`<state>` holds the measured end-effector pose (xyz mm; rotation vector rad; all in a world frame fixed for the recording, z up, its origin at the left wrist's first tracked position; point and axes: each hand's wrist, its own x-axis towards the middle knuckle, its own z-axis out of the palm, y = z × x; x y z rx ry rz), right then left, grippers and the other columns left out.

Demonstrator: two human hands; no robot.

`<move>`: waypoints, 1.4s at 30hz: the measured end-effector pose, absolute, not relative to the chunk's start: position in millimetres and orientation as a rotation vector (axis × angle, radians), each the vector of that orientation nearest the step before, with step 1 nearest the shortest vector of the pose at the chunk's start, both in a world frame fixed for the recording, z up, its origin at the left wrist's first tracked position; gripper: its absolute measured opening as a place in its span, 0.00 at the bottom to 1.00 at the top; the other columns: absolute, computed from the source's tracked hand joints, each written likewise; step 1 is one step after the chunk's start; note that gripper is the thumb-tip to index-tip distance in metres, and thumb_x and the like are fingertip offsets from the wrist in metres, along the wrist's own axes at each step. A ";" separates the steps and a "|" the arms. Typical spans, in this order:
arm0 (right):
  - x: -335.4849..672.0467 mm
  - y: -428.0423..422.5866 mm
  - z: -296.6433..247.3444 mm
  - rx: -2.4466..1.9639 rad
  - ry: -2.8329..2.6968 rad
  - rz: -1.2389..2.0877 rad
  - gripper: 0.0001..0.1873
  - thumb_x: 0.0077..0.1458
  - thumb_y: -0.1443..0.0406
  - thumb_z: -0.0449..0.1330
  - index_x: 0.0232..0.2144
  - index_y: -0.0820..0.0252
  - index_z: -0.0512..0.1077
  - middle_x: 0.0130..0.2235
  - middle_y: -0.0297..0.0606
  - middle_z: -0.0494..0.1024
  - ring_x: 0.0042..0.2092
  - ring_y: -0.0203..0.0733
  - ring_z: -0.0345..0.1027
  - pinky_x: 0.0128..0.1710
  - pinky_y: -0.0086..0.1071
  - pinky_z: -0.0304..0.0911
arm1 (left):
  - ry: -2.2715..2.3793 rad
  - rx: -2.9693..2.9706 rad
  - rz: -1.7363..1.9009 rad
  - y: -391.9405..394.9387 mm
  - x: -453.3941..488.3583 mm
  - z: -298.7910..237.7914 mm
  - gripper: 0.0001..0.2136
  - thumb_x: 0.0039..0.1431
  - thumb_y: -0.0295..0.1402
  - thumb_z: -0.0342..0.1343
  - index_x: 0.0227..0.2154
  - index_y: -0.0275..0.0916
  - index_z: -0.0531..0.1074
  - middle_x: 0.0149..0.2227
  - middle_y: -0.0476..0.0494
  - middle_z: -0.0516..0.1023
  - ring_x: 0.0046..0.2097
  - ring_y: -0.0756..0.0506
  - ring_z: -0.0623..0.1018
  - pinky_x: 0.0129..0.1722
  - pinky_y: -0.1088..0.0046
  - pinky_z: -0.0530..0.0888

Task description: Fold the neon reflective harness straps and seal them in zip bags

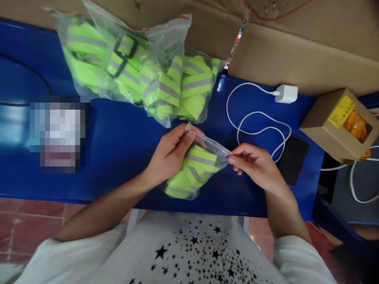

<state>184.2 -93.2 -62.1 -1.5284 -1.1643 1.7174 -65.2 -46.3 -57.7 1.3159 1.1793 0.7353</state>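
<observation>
One clear bag (214, 148) between left hand (170, 154) and right hand (252, 162), pinched by both.

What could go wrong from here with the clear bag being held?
The clear bag is pinched near the ends of its top edge by the left grip and right grip; the thin plastic might slip from either. Its lower end is close to the front edge of the blue table, so if dropped it could perhaps slide off. The white cable and dark phone lie near the right grip, so a wide sweep might snag or nudge them.
</observation>
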 end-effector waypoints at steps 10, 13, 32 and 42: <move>181.6 -91.3 -64.6 -1.518 -1.143 1.601 0.13 0.58 0.56 0.70 0.35 0.59 0.76 0.29 0.33 0.78 0.29 0.34 0.72 0.25 0.28 0.71 | 1.242 1.197 0.831 -50.7 -61.7 -64.6 0.15 0.72 0.45 0.54 0.39 0.40 0.79 0.35 0.47 0.82 0.37 0.47 0.78 0.41 0.73 0.75; 184.6 -90.0 -67.2 -1.503 -1.153 1.636 0.13 0.58 0.57 0.71 0.38 0.58 0.76 0.31 0.33 0.78 0.30 0.34 0.72 0.25 0.28 0.70 | 1.190 1.162 0.839 -52.2 -62.9 -66.9 0.11 0.69 0.42 0.59 0.42 0.40 0.80 0.37 0.48 0.83 0.38 0.48 0.80 0.40 0.76 0.76; 195.8 -92.3 -55.0 -1.111 -2.068 1.328 0.24 0.71 0.69 0.55 0.65 0.48 0.69 0.47 0.40 0.76 0.47 0.40 0.72 0.48 0.37 0.69 | 0.771 1.017 0.629 -41.1 -71.1 -75.2 0.22 0.61 0.34 0.68 0.57 0.40 0.73 0.46 0.42 0.86 0.45 0.44 0.86 0.45 0.72 0.81; 190.0 -91.7 -58.6 -1.322 -1.702 1.559 0.10 0.66 0.58 0.64 0.45 0.55 0.79 0.38 0.35 0.82 0.37 0.35 0.75 0.38 0.30 0.70 | 0.772 1.147 0.547 -40.7 -72.6 -71.9 0.19 0.63 0.32 0.66 0.55 0.41 0.71 0.44 0.44 0.87 0.46 0.44 0.86 0.46 0.72 0.81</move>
